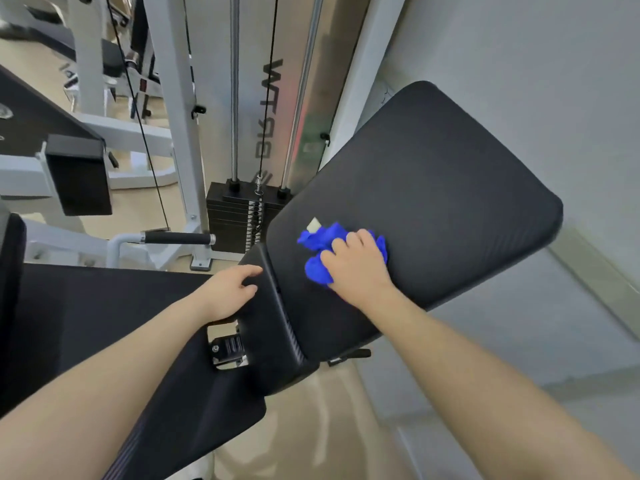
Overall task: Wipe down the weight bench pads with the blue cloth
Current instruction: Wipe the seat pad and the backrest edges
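Observation:
The black back pad (433, 188) of the weight bench rises to the upper right. A crumpled blue cloth (317, 239) with a small white tag lies on its lower part. My right hand (356, 263) presses flat on the cloth, fingers curled over it. The black seat pad (194, 386) lies below and to the left. My left hand (230, 292) rests with fingers spread on the near left edge of the back pad, just above the metal hinge gap (227, 348) between the two pads.
A white cable machine frame with a black weight stack (235, 216) stands behind the bench. A black-gripped handle (176, 238) sticks out at left. Another black pad (86, 306) sits on the left. A grey wall (536, 81) runs along the right.

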Tool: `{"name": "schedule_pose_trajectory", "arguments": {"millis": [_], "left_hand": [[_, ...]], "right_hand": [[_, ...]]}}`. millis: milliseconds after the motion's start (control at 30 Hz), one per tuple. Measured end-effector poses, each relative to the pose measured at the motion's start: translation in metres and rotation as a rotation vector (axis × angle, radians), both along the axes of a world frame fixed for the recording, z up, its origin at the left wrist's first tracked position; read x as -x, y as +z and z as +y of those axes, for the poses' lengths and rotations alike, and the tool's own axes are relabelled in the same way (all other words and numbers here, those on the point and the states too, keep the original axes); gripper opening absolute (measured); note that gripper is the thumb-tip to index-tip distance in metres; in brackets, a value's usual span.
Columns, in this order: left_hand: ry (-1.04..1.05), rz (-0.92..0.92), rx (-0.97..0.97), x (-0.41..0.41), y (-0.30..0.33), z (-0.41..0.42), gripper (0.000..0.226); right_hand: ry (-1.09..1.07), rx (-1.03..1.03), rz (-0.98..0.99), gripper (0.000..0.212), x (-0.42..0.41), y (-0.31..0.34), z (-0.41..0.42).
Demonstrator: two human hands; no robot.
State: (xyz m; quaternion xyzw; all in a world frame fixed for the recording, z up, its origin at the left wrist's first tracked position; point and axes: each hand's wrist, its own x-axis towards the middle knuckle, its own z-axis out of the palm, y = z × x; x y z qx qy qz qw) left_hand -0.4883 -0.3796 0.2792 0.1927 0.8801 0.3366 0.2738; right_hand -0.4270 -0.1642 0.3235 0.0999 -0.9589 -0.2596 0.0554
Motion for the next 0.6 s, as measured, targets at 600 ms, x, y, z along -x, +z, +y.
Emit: {"name": "schedule_pose_trajectory", "arguments": {"millis": [600], "left_hand": [[-0.075,-0.013,-0.685,-0.081,0.130,0.074,0.034]], "right_hand": [[-0.283,0.732,0.033,0.019,-0.085,0.116,-0.018]]}}
